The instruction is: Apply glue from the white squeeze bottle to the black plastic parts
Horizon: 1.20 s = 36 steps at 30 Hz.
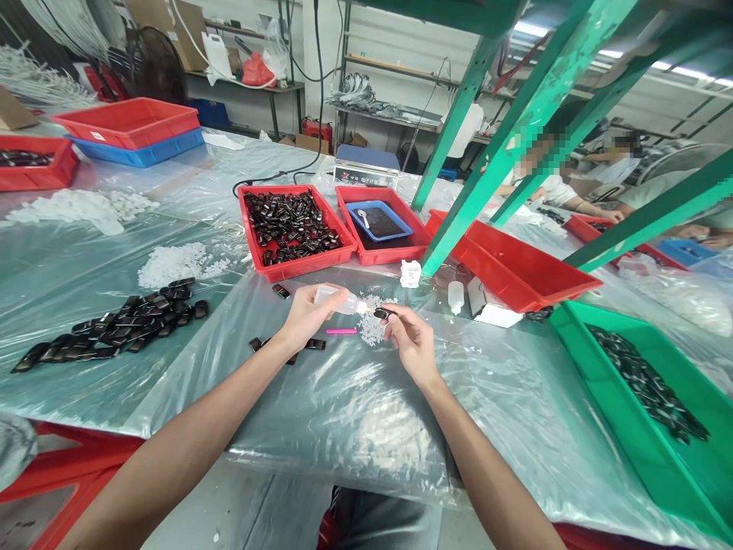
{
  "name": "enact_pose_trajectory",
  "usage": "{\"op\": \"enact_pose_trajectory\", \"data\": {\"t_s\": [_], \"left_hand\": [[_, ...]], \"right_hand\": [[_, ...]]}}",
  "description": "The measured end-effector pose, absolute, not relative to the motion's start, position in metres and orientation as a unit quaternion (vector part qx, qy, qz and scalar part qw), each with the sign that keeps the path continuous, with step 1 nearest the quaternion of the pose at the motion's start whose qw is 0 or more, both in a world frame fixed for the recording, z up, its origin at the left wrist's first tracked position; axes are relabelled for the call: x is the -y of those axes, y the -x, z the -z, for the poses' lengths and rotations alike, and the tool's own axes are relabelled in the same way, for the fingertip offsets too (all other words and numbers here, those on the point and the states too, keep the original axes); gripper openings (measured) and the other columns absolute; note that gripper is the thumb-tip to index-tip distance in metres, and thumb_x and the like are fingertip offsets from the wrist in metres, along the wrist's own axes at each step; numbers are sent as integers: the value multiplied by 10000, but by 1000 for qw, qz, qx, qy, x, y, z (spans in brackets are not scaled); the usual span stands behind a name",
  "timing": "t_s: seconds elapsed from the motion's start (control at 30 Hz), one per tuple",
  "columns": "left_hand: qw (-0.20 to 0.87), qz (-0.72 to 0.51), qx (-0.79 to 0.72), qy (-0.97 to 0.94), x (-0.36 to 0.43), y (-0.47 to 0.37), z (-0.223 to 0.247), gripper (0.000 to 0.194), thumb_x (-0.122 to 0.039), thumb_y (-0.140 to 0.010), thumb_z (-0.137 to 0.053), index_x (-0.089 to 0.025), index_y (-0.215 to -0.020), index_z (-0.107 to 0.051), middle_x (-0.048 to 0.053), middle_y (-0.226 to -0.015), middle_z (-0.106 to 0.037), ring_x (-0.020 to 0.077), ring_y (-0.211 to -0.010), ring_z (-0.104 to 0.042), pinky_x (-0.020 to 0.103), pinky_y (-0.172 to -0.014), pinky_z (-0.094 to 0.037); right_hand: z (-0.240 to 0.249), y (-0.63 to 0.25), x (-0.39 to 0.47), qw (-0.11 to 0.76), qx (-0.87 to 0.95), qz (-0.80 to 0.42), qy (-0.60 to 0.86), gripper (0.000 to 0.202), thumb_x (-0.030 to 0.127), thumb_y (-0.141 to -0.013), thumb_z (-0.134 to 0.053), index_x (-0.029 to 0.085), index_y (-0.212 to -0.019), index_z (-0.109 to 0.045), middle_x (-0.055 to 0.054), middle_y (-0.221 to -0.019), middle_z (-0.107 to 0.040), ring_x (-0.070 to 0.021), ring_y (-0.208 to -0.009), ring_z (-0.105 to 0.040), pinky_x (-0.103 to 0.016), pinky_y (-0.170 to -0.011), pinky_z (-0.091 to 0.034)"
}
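Note:
My left hand [309, 312] is wrapped round a translucent squeeze bottle [347, 302], its narrow tip pointing right. That tip meets or nearly meets a small black plastic part [382, 313], which my right hand [411, 340] pinches between thumb and fingers. Beneath the two hands lies a little heap of small white pieces [372, 330]. A pink stick [341, 331] rests on the plastic sheet just left of that heap. Several more black parts [314, 344] lie near my left wrist, partly hidden by the forearm.
Beyond my hands stand a red tray of black parts [293, 260] and a red tray [366, 256] holding a blue tray [395, 214]. Green metal posts [458, 229] rise at right, near a green bin [607, 397]. Leftward lies a black pile [137, 321]. Co-workers sit at far right.

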State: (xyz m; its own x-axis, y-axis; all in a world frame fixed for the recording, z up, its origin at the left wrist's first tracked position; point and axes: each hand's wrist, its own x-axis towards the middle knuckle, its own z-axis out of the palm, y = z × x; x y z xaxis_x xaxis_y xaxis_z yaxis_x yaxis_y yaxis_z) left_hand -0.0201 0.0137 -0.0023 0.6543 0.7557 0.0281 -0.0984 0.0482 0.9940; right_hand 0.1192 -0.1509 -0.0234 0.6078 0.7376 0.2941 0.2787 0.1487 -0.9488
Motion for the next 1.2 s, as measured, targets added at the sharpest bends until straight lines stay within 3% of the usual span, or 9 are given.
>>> {"op": "enact_pose_trajectory", "data": {"t_s": [0.43,0.77,1.2], "left_hand": [[661,-329,-275,-616,-12,21,2,433,-571,-690,-811,-148,-780,-783,64,-684,-714,157,-607,-605,233,-479,-354],[636,-342,-261,-640,-7,23,-9,487,-614,-643,-831,-147,-771,-783,90,-778,-774,210,-691,-688,271,-565,-517],[671,-328,-257,-614,-12,22,1,416,-561,-701,-816,-151,-762,-779,60,-671,-705,153,-578,-574,250,-486,-339]], "right_hand": [[22,-118,151,643,407,-180,624,306,472,-948,-635,225,-1103,-729,-37,-813,-684,-144,-581,-573,-282,-528,-447],[21,-118,151,640,403,-180,629,319,484,-945,-632,225,-1103,-729,-40,-821,-684,-144,-581,-572,-286,-536,-461],[19,-117,152,640,400,-186,629,361,536,-926,-646,230,-1095,-738,-52,-816,-700,-161,-587,-590,-300,-524,-469]]}}
